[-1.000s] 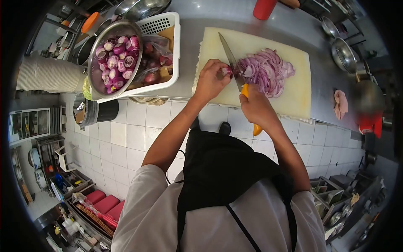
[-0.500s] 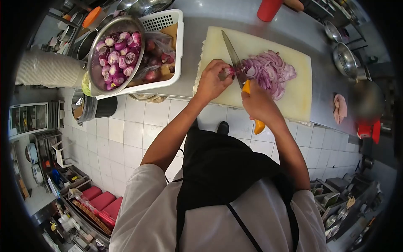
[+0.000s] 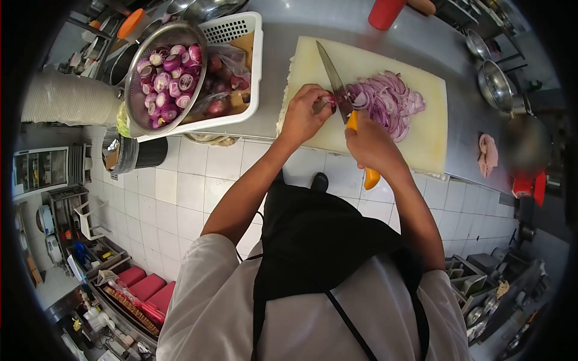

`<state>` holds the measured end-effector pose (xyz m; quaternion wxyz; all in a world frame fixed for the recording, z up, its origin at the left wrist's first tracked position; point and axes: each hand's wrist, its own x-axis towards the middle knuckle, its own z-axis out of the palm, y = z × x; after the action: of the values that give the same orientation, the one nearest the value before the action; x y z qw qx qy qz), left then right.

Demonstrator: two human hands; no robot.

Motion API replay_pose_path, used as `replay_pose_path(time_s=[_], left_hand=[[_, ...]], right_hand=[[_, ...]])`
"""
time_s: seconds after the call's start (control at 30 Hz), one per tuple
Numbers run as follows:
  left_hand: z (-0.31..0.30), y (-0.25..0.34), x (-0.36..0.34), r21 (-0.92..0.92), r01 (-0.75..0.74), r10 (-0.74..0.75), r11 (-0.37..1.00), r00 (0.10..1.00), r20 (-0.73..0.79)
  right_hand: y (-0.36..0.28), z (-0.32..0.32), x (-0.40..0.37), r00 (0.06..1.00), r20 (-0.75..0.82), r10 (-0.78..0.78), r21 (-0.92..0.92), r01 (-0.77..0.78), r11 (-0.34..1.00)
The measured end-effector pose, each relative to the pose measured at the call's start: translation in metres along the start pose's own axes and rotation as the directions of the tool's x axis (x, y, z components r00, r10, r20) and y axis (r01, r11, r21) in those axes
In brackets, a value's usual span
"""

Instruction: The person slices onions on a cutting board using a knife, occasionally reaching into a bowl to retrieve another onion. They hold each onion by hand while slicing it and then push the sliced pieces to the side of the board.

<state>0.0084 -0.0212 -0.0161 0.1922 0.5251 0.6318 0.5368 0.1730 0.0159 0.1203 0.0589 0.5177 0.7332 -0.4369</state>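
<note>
Left hand point(image 3: 308, 114) pinches a red onion piece point(image 3: 329, 103) on the cutting board point(image 3: 421, 147); right hand point(image 3: 374, 144) grips the knife point(image 3: 333, 75), blade between that piece and the sliced onion point(image 3: 390, 105) at right.

1. I have a grey, shiny metal tabletop point(image 3: 282, 45) in the head view.
2. A cream cutting board point(image 3: 424, 141) lies flat on it, near the front edge.
3. Left of the board, apart from it, I see a white basket point(image 3: 257, 66).
4. A red container point(image 3: 385, 13) stands beyond the board.
5. To its right lies a crumpled pink cloth point(image 3: 488, 154).
</note>
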Motion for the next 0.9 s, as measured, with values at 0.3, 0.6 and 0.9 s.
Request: replay_pose_path(time_s=[0.3, 0.6, 0.9], left_hand=[[-0.001, -0.002, -0.001, 0.039, -0.003, 0.003, 0.999, 1.0, -0.002], [0.0, 0.001, -0.001, 0.06, -0.005, 0.004, 0.998, 1.0, 0.009], [0.0, -0.006, 0.0, 0.047, -0.025, 0.024, 0.999, 1.0, 0.005]], right_hand=[[0.039, 0.06, 0.039, 0.957, -0.239, -0.163, -0.087, 0.146, 0.985], [0.064, 0.054, 0.024, 0.943, -0.323, -0.081, -0.071, 0.061, 0.996], [0.08, 0.046, 0.026, 0.929, -0.362, -0.072, -0.095, 0.04, 0.995]])
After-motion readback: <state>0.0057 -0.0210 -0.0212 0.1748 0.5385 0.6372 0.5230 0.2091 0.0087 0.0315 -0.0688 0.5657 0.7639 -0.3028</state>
